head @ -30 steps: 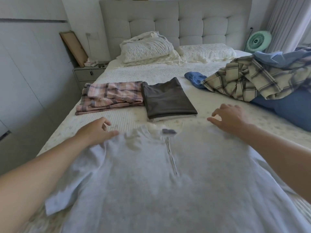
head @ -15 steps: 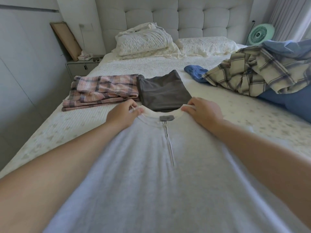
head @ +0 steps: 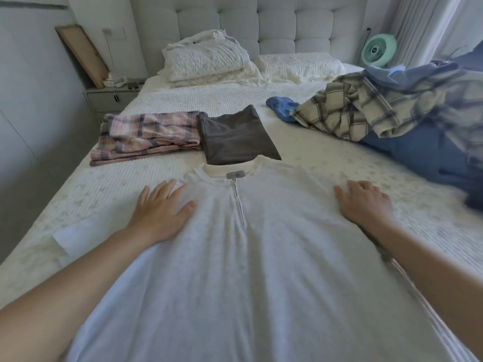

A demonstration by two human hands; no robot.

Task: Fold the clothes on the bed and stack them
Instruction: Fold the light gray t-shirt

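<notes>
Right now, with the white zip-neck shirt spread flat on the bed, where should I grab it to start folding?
Probably the left shoulder edge, beside the left hand, coming in from the left side. The white shirt lies flat, front up, with its left sleeve sticking outward, so pinching there should let you fold that side toward the zipper.

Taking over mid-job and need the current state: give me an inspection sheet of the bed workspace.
Surface: white quilted bed, made.
Job's things: pale grey zip-neck shirt spread flat; folded pink plaid garment beside folded dark grey garment; unfolded cream plaid shirt over blue clothes.
Clutter: small blue cloth; white pillows.
Hands: left hand and right hand rest flat on the shirt.
Cables: one cord by the green fan.
Surroundings: tufted headboard, nightstand.
</notes>
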